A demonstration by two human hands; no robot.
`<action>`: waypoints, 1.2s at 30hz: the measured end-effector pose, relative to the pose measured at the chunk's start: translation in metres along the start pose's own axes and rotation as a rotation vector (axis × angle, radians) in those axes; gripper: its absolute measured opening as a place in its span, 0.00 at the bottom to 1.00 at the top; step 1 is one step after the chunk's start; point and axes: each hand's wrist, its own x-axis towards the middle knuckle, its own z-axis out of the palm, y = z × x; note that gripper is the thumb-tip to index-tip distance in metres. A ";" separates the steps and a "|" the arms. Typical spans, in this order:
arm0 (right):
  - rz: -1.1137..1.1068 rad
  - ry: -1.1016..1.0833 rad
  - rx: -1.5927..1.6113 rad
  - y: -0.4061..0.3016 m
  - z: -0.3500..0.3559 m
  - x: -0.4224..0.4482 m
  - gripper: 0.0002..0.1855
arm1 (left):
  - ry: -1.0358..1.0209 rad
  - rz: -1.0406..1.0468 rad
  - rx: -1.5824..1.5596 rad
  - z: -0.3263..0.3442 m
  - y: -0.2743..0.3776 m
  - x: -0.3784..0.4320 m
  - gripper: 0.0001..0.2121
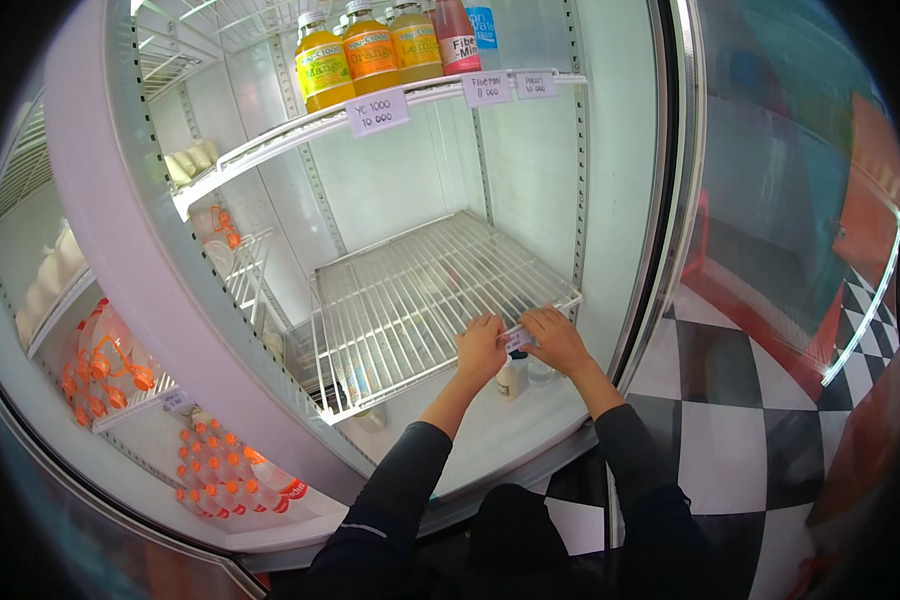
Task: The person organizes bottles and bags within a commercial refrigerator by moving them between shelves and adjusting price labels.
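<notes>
A small white price tag (pixel 518 340) with handwriting sits at the front edge of a bare white wire shelf (pixel 390 315) in an upright display fridge. My left hand (pixel 481 349) pinches the tag's left end, its fingers curled at the shelf's front rail. At the other end my right hand (pixel 556 339) grips the tag, thumb beneath and fingers over the rail. Whether the tag is fixed to the rail cannot be seen under my fingers. Below my hands, a small cream-coloured bottle (pixel 507 379) and a clear container (pixel 540 373) stand on the fridge floor.
An upper shelf carries several juice bottles (pixel 371 52) above tags along its rail (pixel 270 139). Left of a white pillar (pixel 112 225) stand orange-capped bottles (pixel 217 465) and jugs (pixel 109 356). The open glass door (pixel 765 187) is at right, over a checkered floor (pixel 720 450).
</notes>
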 end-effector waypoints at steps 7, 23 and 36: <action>-0.004 0.044 0.041 0.011 0.005 -0.004 0.29 | 0.102 0.331 0.313 -0.008 0.012 -0.009 0.23; -0.132 -0.003 -0.019 0.020 0.002 0.000 0.30 | 0.105 0.443 0.413 0.002 -0.003 0.004 0.27; -0.089 -0.089 0.008 0.015 -0.004 0.007 0.33 | 0.190 0.418 0.378 0.003 -0.002 0.001 0.27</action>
